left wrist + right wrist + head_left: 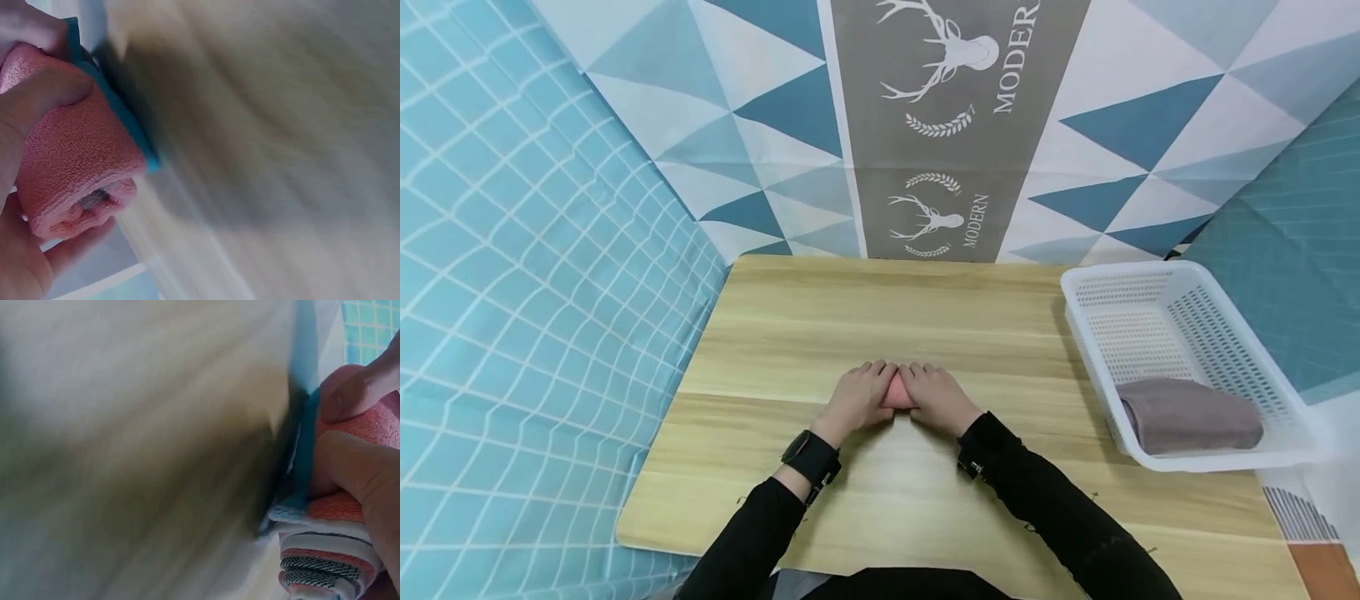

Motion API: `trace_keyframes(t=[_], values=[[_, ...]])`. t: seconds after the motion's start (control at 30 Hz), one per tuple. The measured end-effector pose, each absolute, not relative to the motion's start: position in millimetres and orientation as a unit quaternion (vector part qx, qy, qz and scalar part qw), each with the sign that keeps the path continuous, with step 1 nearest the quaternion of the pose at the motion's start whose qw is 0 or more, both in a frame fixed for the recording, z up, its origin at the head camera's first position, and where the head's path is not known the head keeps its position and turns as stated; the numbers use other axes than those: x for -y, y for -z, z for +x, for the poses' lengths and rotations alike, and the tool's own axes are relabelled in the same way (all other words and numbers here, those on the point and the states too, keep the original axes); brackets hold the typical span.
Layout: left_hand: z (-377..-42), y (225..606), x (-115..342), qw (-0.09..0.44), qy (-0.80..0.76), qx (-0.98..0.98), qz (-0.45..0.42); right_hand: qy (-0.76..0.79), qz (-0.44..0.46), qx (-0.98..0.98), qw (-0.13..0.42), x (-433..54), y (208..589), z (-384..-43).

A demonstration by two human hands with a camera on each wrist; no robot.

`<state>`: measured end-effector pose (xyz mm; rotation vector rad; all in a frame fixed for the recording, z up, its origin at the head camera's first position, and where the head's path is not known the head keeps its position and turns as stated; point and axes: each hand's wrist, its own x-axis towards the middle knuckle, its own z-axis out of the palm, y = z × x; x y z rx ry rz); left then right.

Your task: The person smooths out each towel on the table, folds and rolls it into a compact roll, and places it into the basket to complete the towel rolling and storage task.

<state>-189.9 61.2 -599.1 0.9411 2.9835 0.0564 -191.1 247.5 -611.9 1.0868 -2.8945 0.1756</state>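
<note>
A rolled pink towel [898, 393] with a teal edge band lies between both hands near the middle of the wooden table. My left hand [863, 395] grips one end of it; in the left wrist view the thumb presses on top of the pink towel [81, 144], and the roll's end shows inner folds. From the other side my right hand [937, 397] holds it. In the right wrist view, the thumb lies by the teal band, and striped layers show at that end of the towel [325, 562].
A white perforated basket [1078, 333] stands at the right of the wooden table [850, 317], holding a rolled grey-brown towel [1191, 414]. Patterned cloth [925, 167] hangs behind the table, and a blue checked curtain [535, 292] borders it at left.
</note>
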Motion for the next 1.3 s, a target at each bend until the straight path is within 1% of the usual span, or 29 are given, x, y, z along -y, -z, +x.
trace_keyframes(t=[0.1,0.27,0.43,0.53,0.73,0.8,1.07,1.13,1.2,1.3], values=[[-193.4,596.2,-70.6,-0.009,-0.020,-0.949,0.315,-0.054,0.356,0.932,0.029,-259.9,606.0,-193.5],[-201.7,589.0,-89.1,-0.019,-0.020,-0.944,0.328,-0.034,0.351,0.936,0.019,-282.0,588.3,-199.2],[-209.9,583.8,-112.0,-0.067,-0.003,-0.931,0.358,-0.020,0.325,0.945,-0.002,-304.8,568.0,-204.5],[-215.2,577.4,-126.4,-0.084,0.013,-0.925,0.370,0.013,0.318,0.948,0.014,-317.7,556.1,-210.2],[-225.5,561.9,-160.1,-0.069,-0.016,-0.923,0.378,0.061,0.290,0.953,0.064,-355.9,532.1,-216.7],[-228.5,556.5,-173.0,-0.069,-0.045,-0.920,0.383,0.058,0.282,0.955,0.070,-371.4,524.4,-216.3],[-238.3,541.6,-223.4,-0.105,-0.101,-0.898,0.415,0.035,0.241,0.967,0.071,-426.8,503.4,-212.2],[-238.9,538.8,-235.8,-0.104,-0.115,-0.894,0.421,0.039,0.231,0.969,0.073,-439.0,499.9,-209.9],[-239.3,536.1,-248.6,-0.095,-0.127,-0.891,0.426,0.044,0.219,0.972,0.074,-451.3,496.0,-206.8],[-238.6,532.3,-268.3,-0.065,-0.164,-0.885,0.431,0.048,0.204,0.975,0.072,-470.3,491.4,-200.9]])
